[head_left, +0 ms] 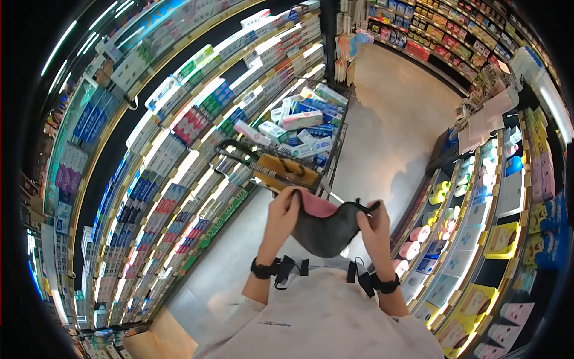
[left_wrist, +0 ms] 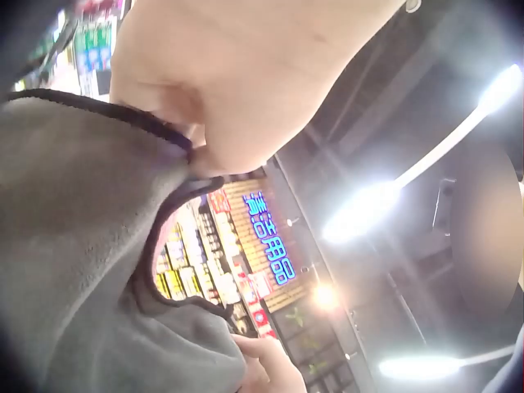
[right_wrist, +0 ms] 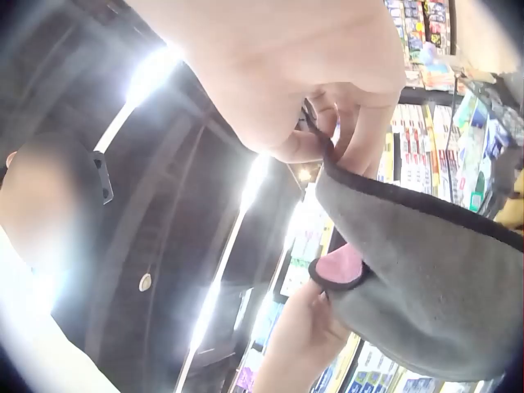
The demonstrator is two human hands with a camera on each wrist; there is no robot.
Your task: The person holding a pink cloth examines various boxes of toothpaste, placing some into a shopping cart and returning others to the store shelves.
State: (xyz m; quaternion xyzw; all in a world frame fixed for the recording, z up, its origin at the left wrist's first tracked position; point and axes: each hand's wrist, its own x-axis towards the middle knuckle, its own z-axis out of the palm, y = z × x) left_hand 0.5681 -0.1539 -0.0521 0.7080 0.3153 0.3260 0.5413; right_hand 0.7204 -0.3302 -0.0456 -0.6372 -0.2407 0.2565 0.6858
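Note:
A grey cloth [head_left: 326,232] with a pink reverse side and dark edging hangs between both hands in front of the chest. My left hand [head_left: 283,210] pinches its upper left edge between thumb and fingers, where a pink flap [head_left: 315,204] folds over. At the opposite edge, my right hand [head_left: 374,224] pinches the dark border. The cloth sags in a curve between the two grips. From the left wrist, the grey side of the cloth [left_wrist: 74,205] fills the lower left. In the right wrist view, fingers [right_wrist: 368,135] of the right hand curl at the bordered edge.
Just beyond the cloth stands a shopping cart [head_left: 344,134] heaped with toothpaste-like boxes [head_left: 302,121]. Long shelves of boxed goods [head_left: 146,185] run along the left. More lit shelves [head_left: 460,239] line the right, with an aisle floor [head_left: 397,102] between them. A lit sign [left_wrist: 270,237] hangs overhead.

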